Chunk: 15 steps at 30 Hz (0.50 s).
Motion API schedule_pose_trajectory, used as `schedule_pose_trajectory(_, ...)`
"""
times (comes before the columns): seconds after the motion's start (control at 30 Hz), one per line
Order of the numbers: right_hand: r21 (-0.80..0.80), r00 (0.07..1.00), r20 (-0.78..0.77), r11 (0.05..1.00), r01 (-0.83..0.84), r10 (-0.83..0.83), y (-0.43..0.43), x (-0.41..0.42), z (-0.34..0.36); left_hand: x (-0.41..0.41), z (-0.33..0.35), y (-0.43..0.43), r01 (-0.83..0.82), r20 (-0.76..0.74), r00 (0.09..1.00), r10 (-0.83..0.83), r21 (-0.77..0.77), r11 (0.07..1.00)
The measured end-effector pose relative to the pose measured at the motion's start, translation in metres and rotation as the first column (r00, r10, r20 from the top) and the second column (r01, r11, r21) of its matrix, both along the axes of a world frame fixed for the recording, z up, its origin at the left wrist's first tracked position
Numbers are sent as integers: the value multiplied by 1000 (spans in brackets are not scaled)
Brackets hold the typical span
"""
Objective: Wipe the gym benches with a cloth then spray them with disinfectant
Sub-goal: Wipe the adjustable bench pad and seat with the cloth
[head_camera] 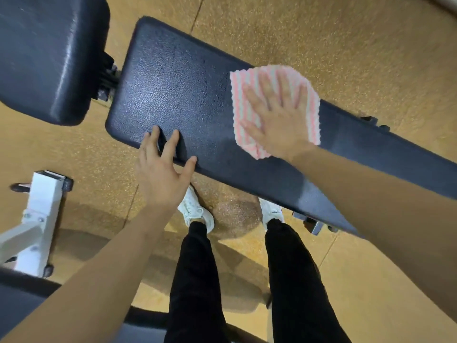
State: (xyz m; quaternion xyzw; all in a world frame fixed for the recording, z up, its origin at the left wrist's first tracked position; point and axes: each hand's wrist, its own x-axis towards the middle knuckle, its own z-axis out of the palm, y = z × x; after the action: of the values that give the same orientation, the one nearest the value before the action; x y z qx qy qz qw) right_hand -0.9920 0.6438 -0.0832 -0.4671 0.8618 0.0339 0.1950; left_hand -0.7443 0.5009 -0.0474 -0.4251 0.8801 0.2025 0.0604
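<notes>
My right hand (277,120), fingers spread, pressed the one cloth (248,79) flat by the far edge of the bench pad (178,90), maybe overhanging it. My left hand (160,174), fingers splayed, touched the near edge. Bare padding lay between them; a second pad (49,58) sat just beside.

The left arm (99,280) and right arm (371,194) are bare from the left grip (158,174) and right grip (279,120) back to the frame edges. At 6 o'clock, plain black trousers (195,280) end at low white trainers (195,211).
</notes>
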Motion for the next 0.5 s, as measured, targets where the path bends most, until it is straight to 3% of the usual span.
schedule_pose_trajectory(0.23,13,995,-53,996,91,-90,-44,-3,1,11,-2,-13,84,3,996,-84,2,996)
schedule_pose_trajectory(0.43,143,998,-46,989,-46,53,-44,53,-2,29,-3,-35,111,-173,980,-95,84,990)
schedule_pose_trajectory(0.5,113,993,-12,987,-117,120,-43,82,2,33,-1,-43,87,-236,970,-61,101,991)
